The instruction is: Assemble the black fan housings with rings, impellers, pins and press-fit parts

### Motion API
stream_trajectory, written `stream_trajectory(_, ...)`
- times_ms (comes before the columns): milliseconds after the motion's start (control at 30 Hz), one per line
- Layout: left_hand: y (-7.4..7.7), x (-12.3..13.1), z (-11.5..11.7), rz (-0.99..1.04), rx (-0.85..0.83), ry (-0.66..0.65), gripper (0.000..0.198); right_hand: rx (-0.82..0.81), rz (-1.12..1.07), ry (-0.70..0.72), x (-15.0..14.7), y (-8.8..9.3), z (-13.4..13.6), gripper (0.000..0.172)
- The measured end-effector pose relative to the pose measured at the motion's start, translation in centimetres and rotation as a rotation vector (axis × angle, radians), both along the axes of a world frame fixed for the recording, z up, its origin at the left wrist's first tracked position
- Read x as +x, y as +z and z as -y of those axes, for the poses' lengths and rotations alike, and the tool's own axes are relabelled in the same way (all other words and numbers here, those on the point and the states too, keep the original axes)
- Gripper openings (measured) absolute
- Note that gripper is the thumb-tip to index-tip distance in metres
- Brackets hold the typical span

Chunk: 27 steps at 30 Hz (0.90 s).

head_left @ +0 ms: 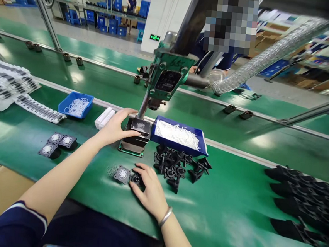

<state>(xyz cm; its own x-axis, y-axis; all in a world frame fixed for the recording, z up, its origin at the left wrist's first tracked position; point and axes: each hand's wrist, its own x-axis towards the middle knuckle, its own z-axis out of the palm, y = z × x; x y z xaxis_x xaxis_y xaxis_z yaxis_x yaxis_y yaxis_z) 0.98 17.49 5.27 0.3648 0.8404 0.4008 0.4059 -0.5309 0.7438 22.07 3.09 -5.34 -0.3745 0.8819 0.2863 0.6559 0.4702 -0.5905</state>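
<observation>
My left hand (116, 128) reaches to the black block (141, 127) at the foot of a green bench press (169, 75). Its thumb and fingers are spread apart at the block's left side; whether they press on it I cannot tell. Lower down, my right hand (150, 190) curls its fingers around a small black plastic part (135, 179) lying on the green mat. Touching or just left of that part is a square black housing (122, 174) with a white swirl-shaped face. A pile of black plastic parts (172, 165) lies beyond my right hand.
A blue bin (205, 143) of thin white pieces stands right of the press. Leftward are a small blue bin (89, 104) of white rings, white boxes (104, 117), several square housings (54, 144) and white strips (5, 85). Black parts (299, 202) line the right; a co-worker sits opposite.
</observation>
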Motion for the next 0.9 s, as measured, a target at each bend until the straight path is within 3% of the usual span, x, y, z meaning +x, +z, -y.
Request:
stream_trajectory(67, 1.0, -1.1, 2.3, -0.058, 0.027, -0.048, 0.063, -0.019, -0.024, 0.000, 0.1, 0.0, 0.0, 0.023)
stream_trajectory(133, 0.9, -2.2, 4.9, -0.155, -0.061, -0.220, 0.064, -0.034, -0.049, 0.002, 0.2, 0.0, 0.0, 0.017)
stream_trajectory(233, -1.6, -3.1, 8.4, -0.269, -0.220, -0.387, 0.069, -0.042, -0.073, 0.006, 0.2, 0.0, -0.1, 0.018)
stream_trajectory(333, -5.0, -3.0, 10.5, -0.248, -0.282, -0.309, 0.052, -0.049, -0.092, 0.004, 0.3, 0.0, 0.0, 0.016)
stream_trajectory(433, -7.0, -2.8, 11.8, -0.192, -0.288, -0.244, 0.046, -0.079, -0.114, -0.009, 0.8, 0.0, 0.3, 0.013)
stream_trajectory(600, -7.9, -2.7, 13.2, -0.117, -0.255, -0.279, 0.049, -0.114, -0.149, -0.057, 1.2, -0.2, 1.4, 0.014)
stream_trajectory(733, -8.6, -2.3, 13.9, -0.015, -0.365, -0.253, 0.050, -0.131, -0.166, -0.075, 1.4, 0.1, 1.8, 0.012)
stream_trajectory(900, -9.2, -1.5, 14.7, 0.067, -0.459, -0.232, 0.058, -0.029, -0.131, -0.158, 1.7, 3.1, 2.0, 0.015)
